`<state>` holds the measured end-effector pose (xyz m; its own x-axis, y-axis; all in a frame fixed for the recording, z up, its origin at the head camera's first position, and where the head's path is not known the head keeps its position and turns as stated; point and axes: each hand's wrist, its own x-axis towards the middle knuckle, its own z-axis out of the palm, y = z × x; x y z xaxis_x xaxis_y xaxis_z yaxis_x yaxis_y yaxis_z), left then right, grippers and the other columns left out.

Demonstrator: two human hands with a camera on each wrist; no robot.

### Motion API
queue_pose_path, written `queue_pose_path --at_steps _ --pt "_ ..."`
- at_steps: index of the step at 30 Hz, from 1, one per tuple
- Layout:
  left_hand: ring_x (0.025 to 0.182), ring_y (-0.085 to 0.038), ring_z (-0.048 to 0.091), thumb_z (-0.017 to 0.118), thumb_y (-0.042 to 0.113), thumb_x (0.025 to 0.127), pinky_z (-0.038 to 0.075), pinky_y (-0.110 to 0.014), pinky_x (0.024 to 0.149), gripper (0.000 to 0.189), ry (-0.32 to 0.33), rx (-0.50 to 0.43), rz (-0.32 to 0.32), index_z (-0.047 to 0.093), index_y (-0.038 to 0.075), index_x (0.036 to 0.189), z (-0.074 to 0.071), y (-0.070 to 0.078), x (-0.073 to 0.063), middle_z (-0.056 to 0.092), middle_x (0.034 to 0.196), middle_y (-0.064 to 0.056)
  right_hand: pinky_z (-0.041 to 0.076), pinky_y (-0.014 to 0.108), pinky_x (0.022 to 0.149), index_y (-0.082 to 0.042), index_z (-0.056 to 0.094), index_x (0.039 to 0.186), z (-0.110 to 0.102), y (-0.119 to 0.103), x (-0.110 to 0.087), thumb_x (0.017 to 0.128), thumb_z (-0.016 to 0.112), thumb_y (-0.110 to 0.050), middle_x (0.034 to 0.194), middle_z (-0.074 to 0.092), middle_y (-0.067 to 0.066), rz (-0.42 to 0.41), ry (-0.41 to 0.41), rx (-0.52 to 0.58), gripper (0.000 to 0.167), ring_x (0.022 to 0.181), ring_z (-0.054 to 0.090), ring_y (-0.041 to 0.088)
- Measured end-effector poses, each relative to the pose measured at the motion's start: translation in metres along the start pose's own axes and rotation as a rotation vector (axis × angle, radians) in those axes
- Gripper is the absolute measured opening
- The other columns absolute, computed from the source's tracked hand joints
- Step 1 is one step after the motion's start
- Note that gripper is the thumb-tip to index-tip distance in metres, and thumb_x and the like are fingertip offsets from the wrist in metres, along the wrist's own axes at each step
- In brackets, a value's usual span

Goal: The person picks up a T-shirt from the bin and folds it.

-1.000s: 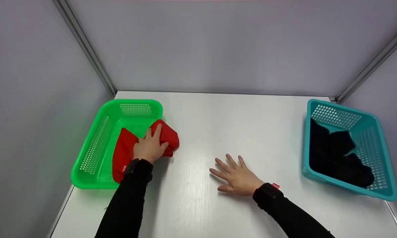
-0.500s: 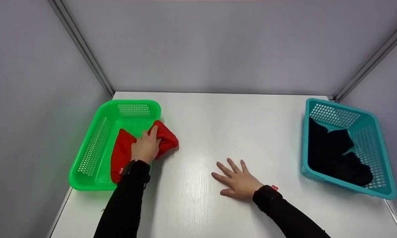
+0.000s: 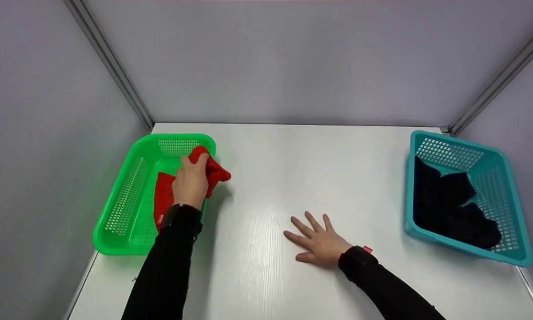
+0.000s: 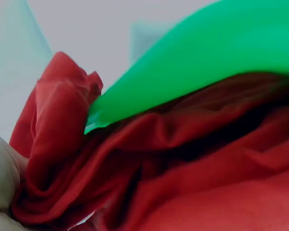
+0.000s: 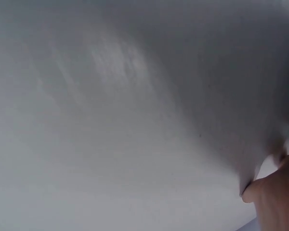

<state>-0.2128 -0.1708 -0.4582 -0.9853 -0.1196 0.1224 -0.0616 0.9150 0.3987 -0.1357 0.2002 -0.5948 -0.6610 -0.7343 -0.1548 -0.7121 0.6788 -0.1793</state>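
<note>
Red cloth (image 3: 216, 174) is gathered under the person's left hand (image 3: 190, 184), at the right-hand side of a green basket (image 3: 126, 202). From where I stand, one part of the cloth lies down inside the basket, while another bunches up past the fingers and sticks out over the basket's edge, above the white table (image 3: 284, 169). The hand covers the middle, so I can't make out how those two parts join. Its fingers are curled in on the cloth, gripping it. Close up from the left wrist, the cloth falls in loose, deep folds right by the green rim.

The right hand (image 3: 322, 244) is out over the middle of the table, back upward, fingers spread wide and thumb out to the side, with nothing in its hold. Both arms wear black sleeves (image 3: 388, 284), and a small red tag (image 3: 367, 250) shows at the right wrist. Well apart, over on the right, is a blue basket (image 3: 519, 209) with black cloth (image 3: 446, 213) heaped inside it.
</note>
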Motion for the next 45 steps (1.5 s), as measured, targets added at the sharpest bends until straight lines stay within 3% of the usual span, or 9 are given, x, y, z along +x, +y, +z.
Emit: queue_pose_path --at_steps 5,10,15,19,23,29,34,40,45 --pt "0.100 -0.052 0.056 0.051 -0.002 0.103 0.056 -0.064 0.073 0.023 0.206 -0.066 0.028 0.059 0.005 0.124 -0.033 0.021 0.014 0.044 0.127 -0.031 0.013 0.081 0.113 -0.032 0.030 0.165 -0.001 0.001 0.000 0.104 0.043 -0.062 0.174 0.016 0.009 -0.001 -0.006 0.005 0.068 0.157 0.011 0.048" --pt "0.111 -0.044 0.055 0.051 -0.002 0.103 0.058 -0.054 0.087 0.032 0.436 -0.150 0.082 0.060 0.003 0.133 -0.077 0.051 0.024 0.046 0.128 -0.026 0.013 0.079 0.115 -0.035 0.027 0.165 -0.002 0.000 0.001 0.104 0.040 -0.064 0.174 0.012 0.006 0.012 -0.028 -0.009 0.069 0.158 0.008 0.045" --pt "0.119 -0.035 0.056 0.042 -0.001 0.104 0.056 -0.040 0.098 0.038 0.614 -0.253 0.134 0.062 0.007 0.135 -0.115 0.082 0.027 0.046 0.126 -0.021 0.010 0.078 0.115 -0.034 0.027 0.165 -0.002 0.000 0.000 0.104 0.041 -0.063 0.175 0.011 0.006 0.009 -0.037 0.015 0.069 0.158 0.007 0.045" --pt "0.111 -0.032 0.060 0.037 -0.004 0.101 0.058 -0.038 0.090 0.043 0.735 -0.379 0.215 0.066 0.008 0.130 -0.130 0.104 0.026 0.046 0.123 -0.022 0.012 0.078 0.116 -0.034 0.025 0.166 0.000 -0.001 0.001 0.105 0.038 -0.064 0.175 0.011 0.006 -0.002 -0.032 -0.013 0.069 0.158 0.008 0.045" --pt "0.107 -0.030 0.059 0.038 -0.004 0.101 0.057 -0.034 0.086 0.042 0.793 -0.494 0.346 0.067 0.008 0.129 -0.136 0.126 0.022 0.046 0.121 -0.022 0.014 0.078 0.115 -0.034 0.026 0.166 0.003 0.000 0.002 0.105 0.037 -0.065 0.174 0.013 0.008 -0.019 -0.015 -0.029 0.069 0.157 0.010 0.046" --pt "0.113 -0.025 0.054 0.041 -0.006 0.101 0.053 -0.029 0.090 0.040 0.795 -0.624 0.540 0.067 0.006 0.128 -0.129 0.161 0.014 0.046 0.118 -0.021 0.012 0.079 0.115 -0.035 0.024 0.166 0.006 0.002 0.002 0.105 0.035 -0.066 0.175 0.011 0.006 -0.022 -0.018 -0.005 0.069 0.158 0.008 0.045" --pt "0.116 -0.025 0.054 0.046 -0.001 0.105 0.055 -0.028 0.089 0.031 0.728 -0.640 0.664 0.065 0.006 0.128 -0.103 0.187 0.006 0.047 0.120 -0.019 0.010 0.080 0.113 -0.034 0.028 0.165 0.006 0.003 0.000 0.105 0.040 -0.064 0.174 0.012 0.007 -0.029 0.000 0.049 0.069 0.158 0.008 0.045" --pt "0.113 -0.027 0.057 0.049 0.006 0.108 0.057 -0.029 0.088 0.028 0.512 -0.566 0.717 0.063 0.007 0.132 -0.056 0.202 -0.009 0.048 0.119 -0.017 0.013 0.082 0.111 -0.032 0.030 0.165 0.005 0.001 -0.001 0.105 0.042 -0.063 0.174 0.017 0.009 -0.040 0.025 0.049 0.068 0.157 0.011 0.048" --pt "0.106 -0.023 0.058 0.053 0.012 0.108 0.055 -0.031 0.088 0.028 0.262 -0.573 0.615 0.063 0.010 0.134 -0.019 0.204 -0.016 0.053 0.118 -0.012 0.011 0.082 0.112 -0.032 0.034 0.163 0.003 -0.001 0.002 0.104 0.049 -0.056 0.174 0.017 0.007 0.002 0.015 0.110 0.066 0.157 0.008 0.047"
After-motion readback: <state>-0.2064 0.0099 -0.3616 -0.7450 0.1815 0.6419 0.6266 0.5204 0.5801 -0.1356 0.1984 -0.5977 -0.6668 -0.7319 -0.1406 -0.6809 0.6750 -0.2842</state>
